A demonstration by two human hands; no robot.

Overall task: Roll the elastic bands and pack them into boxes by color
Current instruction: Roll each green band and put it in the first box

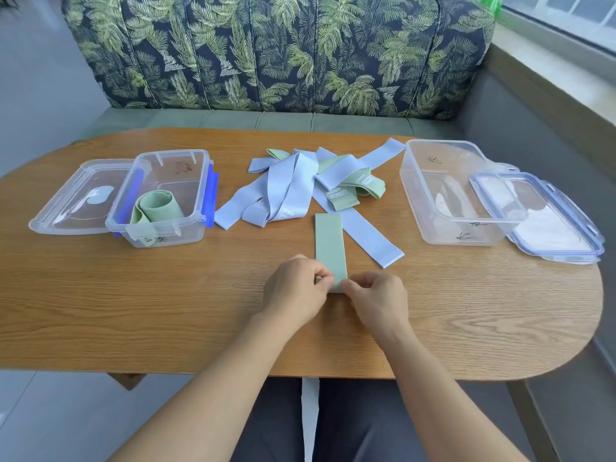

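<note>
Our left hand (293, 288) and right hand (376, 299) pinched the green band (330, 241) at its near end; a slack first turn, we judged, might spring open.

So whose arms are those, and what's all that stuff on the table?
No machine here: a person wears a camera on their head, so you look down on their own arms. The left hand and right hand both pinch the near end of a flat pale green elastic band on the oval wooden table. Behind lies a heap of light blue and green bands. The clear plastic box on the left holds one rolled green band; the clear box on the right looks empty.
</note>
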